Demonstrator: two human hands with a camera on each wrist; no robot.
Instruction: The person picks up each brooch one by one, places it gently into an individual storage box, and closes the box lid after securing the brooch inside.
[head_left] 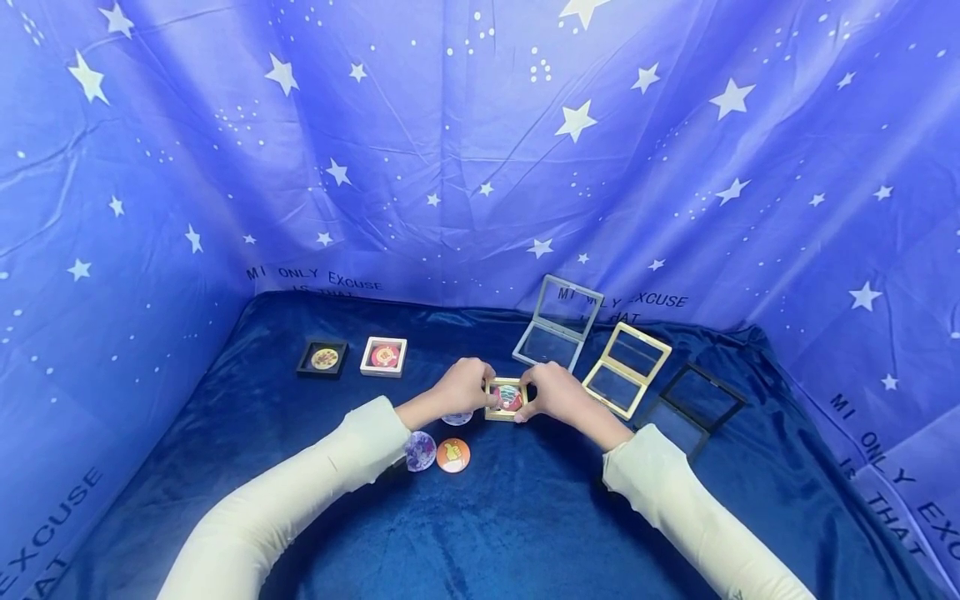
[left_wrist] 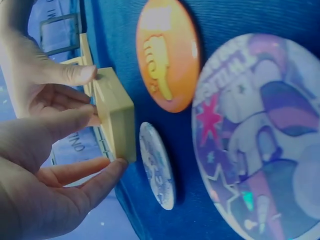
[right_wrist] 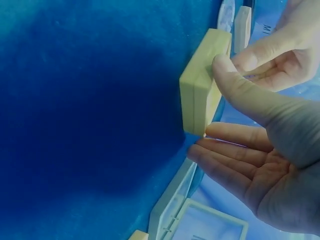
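At the centre of the head view, a gold frame [head_left: 507, 416] containing a multicoloured badge [head_left: 507, 397] is pinched by thumb and fingers of the left hand [head_left: 463, 388] on one side and of the right hand [head_left: 552, 395] on the other. The step in hand is judged to be the pressing shut of the frame; even pressure on both sides is called for next. Full closure cannot be confirmed, the face being nearly edge-on in both wrist views. A pale badge [head_left: 457, 418] is partly covered by the left hand; an open black frame [head_left: 688, 413], at right, by the right sleeve [head_left: 678, 493]. A purple badge [left_wrist: 257, 135] is cut off at the left wrist view's right edge.
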